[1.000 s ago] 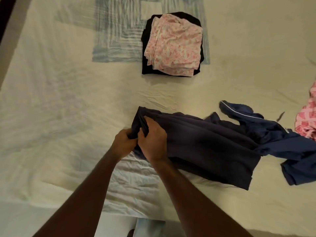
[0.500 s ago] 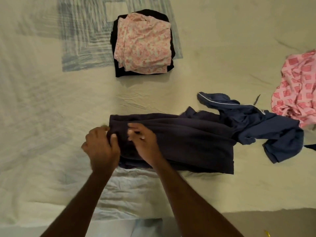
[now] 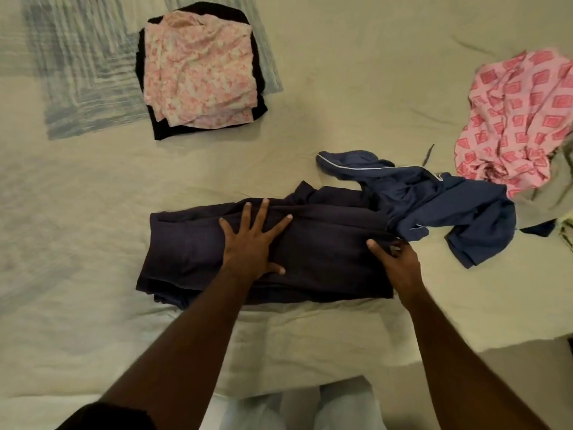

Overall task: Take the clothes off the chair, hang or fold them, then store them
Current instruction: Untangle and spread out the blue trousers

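Note:
A dark navy garment (image 3: pixel 325 243) lies flattened in a long band across the bed (image 3: pixel 341 103). My left hand (image 3: pixel 252 240) presses flat on its middle with fingers spread. At the band's right end my right hand (image 3: pixel 395 260) pinches the edge between thumb and fingers. A lighter blue garment with white piping (image 3: pixel 434 200) lies crumpled against that end. Farther back left sits a folded stack: a pink floral piece (image 3: pixel 198 69) on top of a black one (image 3: pixel 161 128).
A crumpled pink garment with a diamond print (image 3: pixel 514 119) lies at the right edge of the bed. A blue-grey striped patch (image 3: pixel 77 72) marks the cover at the back left. The bed's near edge runs below my arms, with floor at lower right.
Both hands left the garment's left end. The left hand moved to the middle and spread flat; the right hand moved to the right end. The garment now lies straighter and flatter.

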